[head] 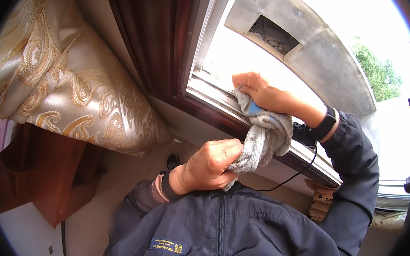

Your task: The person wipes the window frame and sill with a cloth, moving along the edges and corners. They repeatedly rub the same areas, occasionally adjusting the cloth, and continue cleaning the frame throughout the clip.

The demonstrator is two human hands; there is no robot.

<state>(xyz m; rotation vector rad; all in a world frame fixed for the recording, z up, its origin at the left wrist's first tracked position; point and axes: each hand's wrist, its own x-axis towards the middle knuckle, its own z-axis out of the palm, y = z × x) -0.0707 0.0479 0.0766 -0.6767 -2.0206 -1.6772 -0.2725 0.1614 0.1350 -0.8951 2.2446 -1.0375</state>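
Observation:
A grey, dirty terry cloth with a blue patch hangs twisted between my two hands. My left hand is closed around its lower end, close in front of my jacket. Higher up and further right, my right hand grips the other end, over the white window sill track. Dirt lies in the track's left corner. The cloth hides part of the track and of the dark wood trim below it.
A gold paisley curtain hangs at left, above a reddish-brown wooden cabinet. A black cable droops below the sill. Brown stacked pieces stand by my right arm. Outside is a curved grey slab with a square opening.

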